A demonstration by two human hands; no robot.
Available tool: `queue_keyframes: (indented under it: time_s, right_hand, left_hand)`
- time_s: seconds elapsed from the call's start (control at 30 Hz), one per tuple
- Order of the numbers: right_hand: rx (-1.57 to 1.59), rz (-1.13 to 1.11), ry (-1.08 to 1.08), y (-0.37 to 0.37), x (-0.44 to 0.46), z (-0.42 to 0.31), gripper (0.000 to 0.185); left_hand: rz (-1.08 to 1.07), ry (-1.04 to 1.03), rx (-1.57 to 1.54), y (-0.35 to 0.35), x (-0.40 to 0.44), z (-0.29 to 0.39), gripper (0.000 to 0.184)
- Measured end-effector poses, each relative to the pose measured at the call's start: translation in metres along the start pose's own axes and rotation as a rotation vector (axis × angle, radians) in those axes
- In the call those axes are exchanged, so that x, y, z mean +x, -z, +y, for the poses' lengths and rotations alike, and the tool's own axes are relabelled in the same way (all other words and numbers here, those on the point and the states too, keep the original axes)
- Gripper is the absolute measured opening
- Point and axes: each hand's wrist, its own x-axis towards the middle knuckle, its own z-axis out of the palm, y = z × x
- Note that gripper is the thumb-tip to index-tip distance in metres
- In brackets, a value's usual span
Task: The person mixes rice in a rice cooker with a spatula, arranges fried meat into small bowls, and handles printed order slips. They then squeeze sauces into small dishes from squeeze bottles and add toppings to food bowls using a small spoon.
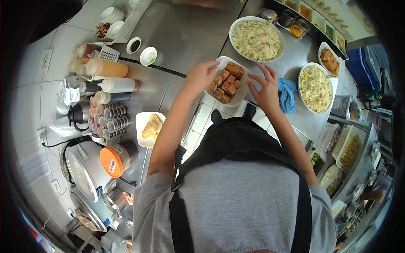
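Note:
A white rectangular dish (243, 96) of browned, cut-up chunks (228, 83) is in front of me, at the counter corner and partly above the tiled floor. At its left rim, my left hand (201, 79) has its fingers and thumb closed on the edge. My right hand (266, 87) grips the opposite rim with thumb and fingertips, its other fingers raised. What lies under the dish is hidden. Close to my right hand are a blue cloth (287, 96) and a big bowl of fried rice (257, 41). Left of my left forearm, another white dish (142, 122) holds a golden-brown piece (152, 127).
To the right stand a second fried rice bowl (315, 88) and a dish of browned pieces (330, 61). Squeeze bottles (106, 67), lidded cups (114, 120), an orange-lidded tub (112, 162) and a rice cooker (82, 170) line the left side. Two small bowls (148, 56) sit at the back.

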Motion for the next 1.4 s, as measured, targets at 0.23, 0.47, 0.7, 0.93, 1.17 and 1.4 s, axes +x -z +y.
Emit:
queue_keyframes:
  time_s: [0.23,0.47,0.7,0.93,1.17,1.4]
  right_hand:
    - [0.167,-0.190,-0.060,0.015,-0.028,-0.021,0.042]
    - [0.038,-0.145,0.091,-0.004,-0.035,-0.035,0.060]
    - [0.098,-0.100,-0.043,-0.025,-0.031,-0.020,0.056]
    - [0.134,-0.160,-0.089,-0.022,-0.022,-0.020,0.063]
    - [0.118,-0.196,-0.143,-0.027,-0.024,-0.021,0.064]
    - [0.191,-0.109,-0.062,-0.018,-0.027,-0.025,0.065]
  left_hand:
    - [-0.140,-0.213,-0.110,0.006,-0.055,-0.011,0.067]
    - [-0.061,-0.280,-0.071,-0.027,-0.052,-0.010,0.070]
    - [0.033,-0.329,0.134,-0.048,-0.043,-0.001,0.063]
    - [0.098,-0.324,0.181,-0.068,-0.033,-0.001,0.061]
    - [0.175,-0.309,0.145,-0.078,-0.037,-0.001,0.057]
    - [0.204,-0.351,0.015,-0.073,-0.040,-0.002,0.061]
